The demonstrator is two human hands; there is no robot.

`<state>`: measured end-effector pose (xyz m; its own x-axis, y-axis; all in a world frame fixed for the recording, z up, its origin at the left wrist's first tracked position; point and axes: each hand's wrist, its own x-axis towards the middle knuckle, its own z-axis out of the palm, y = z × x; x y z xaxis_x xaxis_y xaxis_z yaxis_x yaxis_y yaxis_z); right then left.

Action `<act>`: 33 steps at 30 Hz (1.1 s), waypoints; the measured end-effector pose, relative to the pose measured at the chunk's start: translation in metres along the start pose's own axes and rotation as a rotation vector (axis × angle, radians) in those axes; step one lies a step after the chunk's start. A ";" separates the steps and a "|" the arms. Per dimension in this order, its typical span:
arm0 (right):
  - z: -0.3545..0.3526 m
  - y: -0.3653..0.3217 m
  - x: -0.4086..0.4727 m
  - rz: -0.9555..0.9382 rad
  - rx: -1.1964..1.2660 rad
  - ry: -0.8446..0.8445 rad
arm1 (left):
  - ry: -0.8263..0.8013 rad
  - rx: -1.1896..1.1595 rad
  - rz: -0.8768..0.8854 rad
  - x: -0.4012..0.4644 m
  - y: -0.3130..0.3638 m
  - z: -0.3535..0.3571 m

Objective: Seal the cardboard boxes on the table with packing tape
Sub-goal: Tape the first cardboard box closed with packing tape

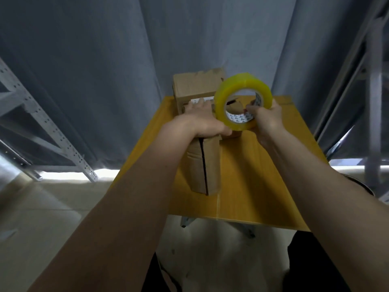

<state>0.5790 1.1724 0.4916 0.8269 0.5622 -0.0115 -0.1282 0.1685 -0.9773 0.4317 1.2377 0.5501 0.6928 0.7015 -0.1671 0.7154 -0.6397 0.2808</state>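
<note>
A tall cardboard box (203, 165) stands upright near the middle of the yellow table (259, 175), with a dark seam running down its near face. My left hand (202, 121) lies flat on its top, fingers stretched forward, thumb down the near edge. My right hand (266, 118) grips a yellow roll of packing tape (242, 89) held upright just right of the box top, fingers hooked through its core. A second cardboard box (196, 85) with a white label stands behind the first, at the table's far edge.
Grey curtains (94, 70) hang right behind the table. Perforated metal shelving frames stand at the left (42, 123) and at the right (372, 102). Pale floor (42, 218) shows on the left and below the table's near edge.
</note>
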 end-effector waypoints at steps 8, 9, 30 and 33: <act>0.021 0.030 -0.015 0.312 0.293 -0.056 | 0.036 -0.030 -0.038 -0.001 -0.024 0.006; 0.020 0.032 -0.013 0.321 0.262 -0.060 | 0.029 -0.032 -0.049 -0.001 -0.026 0.005; -0.005 0.054 -0.015 0.319 -0.050 0.042 | 0.180 -0.695 -0.189 -0.006 -0.048 0.010; -0.002 0.044 -0.014 0.332 0.151 0.163 | 0.149 -1.029 -0.173 -0.007 -0.048 0.030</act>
<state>0.5628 1.1696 0.4482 0.8012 0.4728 -0.3667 -0.4723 0.1234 -0.8728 0.3951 1.2536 0.5099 0.5207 0.8338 -0.1836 0.3336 -0.0007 0.9427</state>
